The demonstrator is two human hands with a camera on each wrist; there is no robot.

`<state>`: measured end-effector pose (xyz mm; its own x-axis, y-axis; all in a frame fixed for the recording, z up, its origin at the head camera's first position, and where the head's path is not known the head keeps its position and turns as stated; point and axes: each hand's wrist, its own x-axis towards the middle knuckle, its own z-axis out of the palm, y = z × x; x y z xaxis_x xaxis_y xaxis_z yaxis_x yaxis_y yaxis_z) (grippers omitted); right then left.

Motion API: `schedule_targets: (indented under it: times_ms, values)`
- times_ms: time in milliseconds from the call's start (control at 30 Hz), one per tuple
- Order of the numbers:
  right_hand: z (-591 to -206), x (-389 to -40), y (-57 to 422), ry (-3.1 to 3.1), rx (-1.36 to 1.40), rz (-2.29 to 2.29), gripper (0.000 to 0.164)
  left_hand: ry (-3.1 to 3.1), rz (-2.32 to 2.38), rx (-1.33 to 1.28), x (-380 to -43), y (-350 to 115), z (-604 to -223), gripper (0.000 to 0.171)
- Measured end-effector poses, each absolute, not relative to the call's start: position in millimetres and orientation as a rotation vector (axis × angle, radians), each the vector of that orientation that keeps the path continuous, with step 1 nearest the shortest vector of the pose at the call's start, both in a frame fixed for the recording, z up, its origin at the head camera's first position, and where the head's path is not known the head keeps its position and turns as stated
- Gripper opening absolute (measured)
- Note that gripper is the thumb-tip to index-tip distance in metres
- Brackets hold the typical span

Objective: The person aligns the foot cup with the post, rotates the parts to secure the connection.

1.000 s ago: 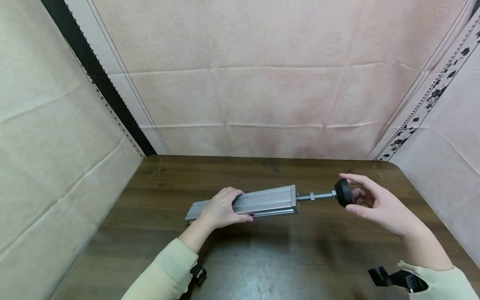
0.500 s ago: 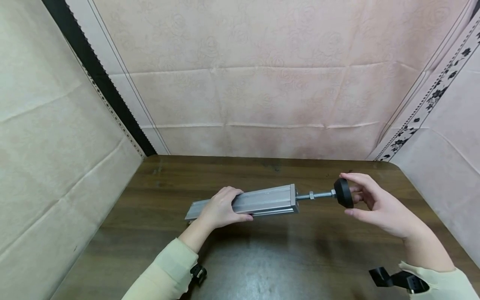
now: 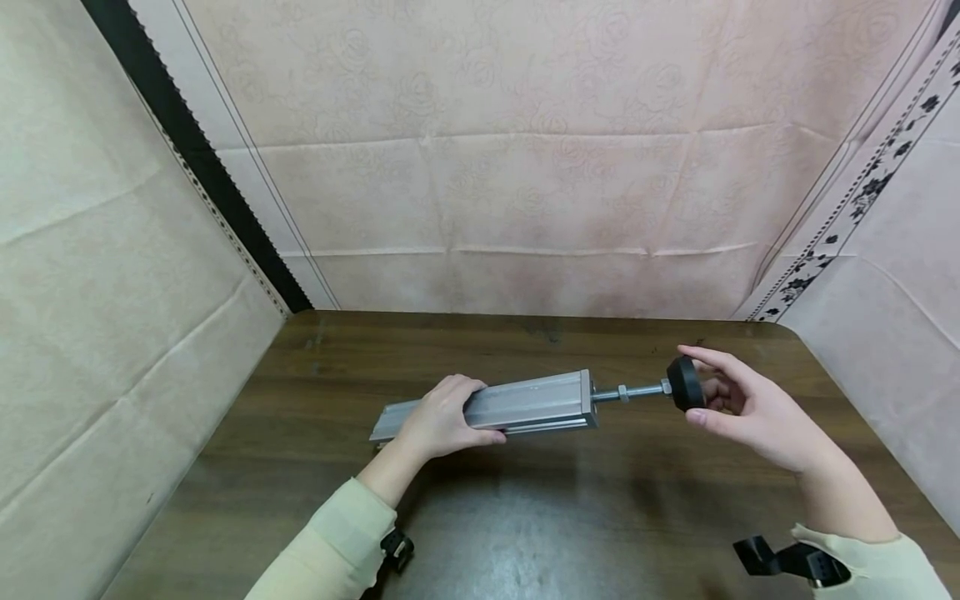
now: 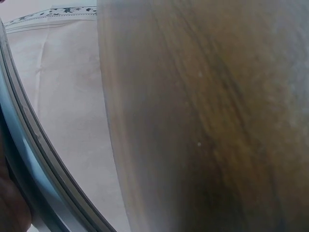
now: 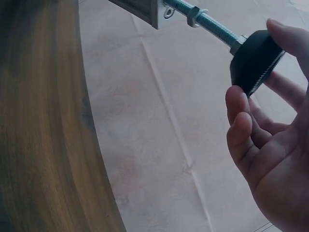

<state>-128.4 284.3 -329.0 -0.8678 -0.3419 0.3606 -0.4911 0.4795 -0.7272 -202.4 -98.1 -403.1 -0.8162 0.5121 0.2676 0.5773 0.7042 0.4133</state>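
A brown wooden table (image 3: 480, 517) is being overhung by a silver metal bar (image 3: 536, 400), raised at the centre. The bar is being gripped from the left by the curled left hand (image 3: 446, 421). With the right hand (image 3: 757, 408), a threaded rod (image 3: 645, 391) jutting from the bar's right end is being held at its tip, a black round foot (image 3: 686, 383) being pinched by the rim. A nut (image 3: 623, 392) is being carried partway along.

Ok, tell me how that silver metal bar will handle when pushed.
The silver metal bar looks stiff, running straight past the left hand. Its flat faces suggest it would slide rather than roll. The threaded rod and black foot jutting from one end could make it awkward to balance.
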Motion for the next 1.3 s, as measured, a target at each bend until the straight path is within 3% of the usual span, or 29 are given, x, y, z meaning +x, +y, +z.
schedule_targets:
  times_ms: [367, 600, 700, 867, 1067, 1300]
  values:
    - [-330.8, -129.8, 283.5, -2.557, 0.662, 1.291, 0.064, -2.772, -0.727, -0.889, -203.8, -97.9, -403.0, 0.075]
    - [-331.7, -132.9, 288.0, -2.422, 0.975, 1.440, 0.093, -2.768, -0.725, -0.896, -204.2, -96.7, -404.8, 0.076]
    - [-333.0, -135.1, 289.3, -2.296, 1.175, 1.508, 0.097, -2.769, -0.724, -0.895, -203.9, -97.0, -405.2, 0.076]
    - [-334.1, -135.0, 291.0, -2.227, 1.330, 1.525, 0.091, -2.762, -0.717, -0.885, -204.3, -98.7, -403.0, 0.075]
    - [-330.6, -132.9, 290.8, -2.312, 1.243, 1.489, 0.074, -2.777, -0.711, -0.894, -204.6, -99.6, -401.0, 0.076]
    - [-328.1, -131.7, 291.2, -2.352, 1.168, 1.503, 0.071, -2.776, -0.711, -0.892, -203.7, -99.5, -401.2, 0.075]
